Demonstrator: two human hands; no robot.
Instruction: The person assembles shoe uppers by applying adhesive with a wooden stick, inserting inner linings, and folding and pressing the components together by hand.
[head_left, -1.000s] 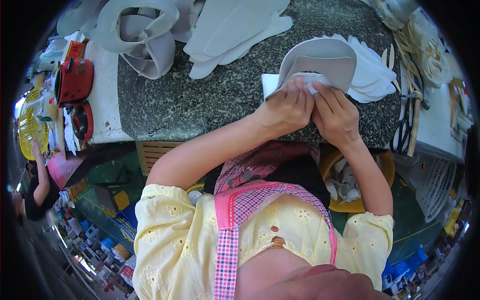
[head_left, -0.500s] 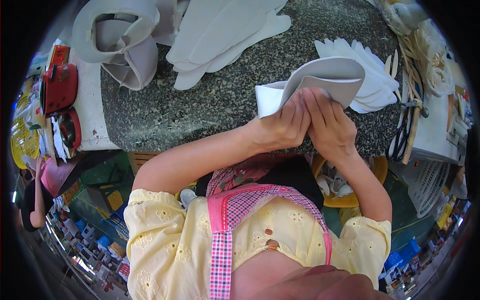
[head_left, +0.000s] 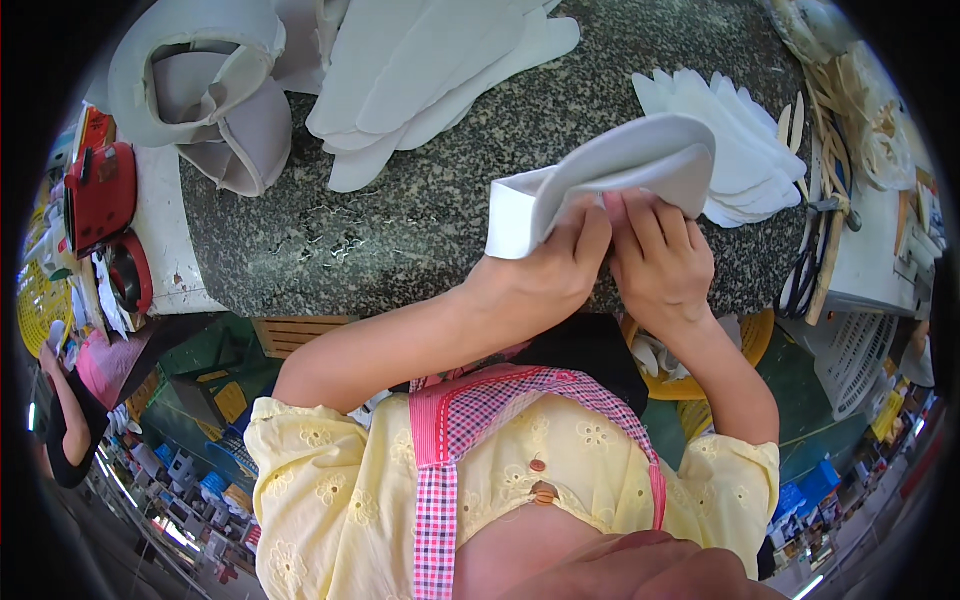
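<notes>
A white shoe upper (head_left: 620,150) with a curved, folded shape is held up over the near edge of the speckled stone slab (head_left: 380,225). My left hand (head_left: 550,255) grips its lower left part, beside a squared white flap. Close against it, my right hand (head_left: 668,265) pinches the lower edge, thumb near the left fingers. The fingertips are partly hidden behind the bent material. To the upper right lies a fanned stack of small white insole-shaped pieces (head_left: 735,150). Larger white insole-shaped sheets (head_left: 430,75) overlap at the back, left of the middle.
Several white shoe uppers (head_left: 240,135) are piled at the back left. Red tape dispensers (head_left: 105,195) stand on the left. Scissors (head_left: 800,280) and wooden strips hang at the slab's right edge. Below is a yellow basket (head_left: 755,345) with white pieces. Another person (head_left: 75,410) works at far left.
Both hands have shifted slightly with the shoe upper, which now tilts further, its left flap lower and nearer. My left hand has come lower and to the left. The view has shifted a little.
</notes>
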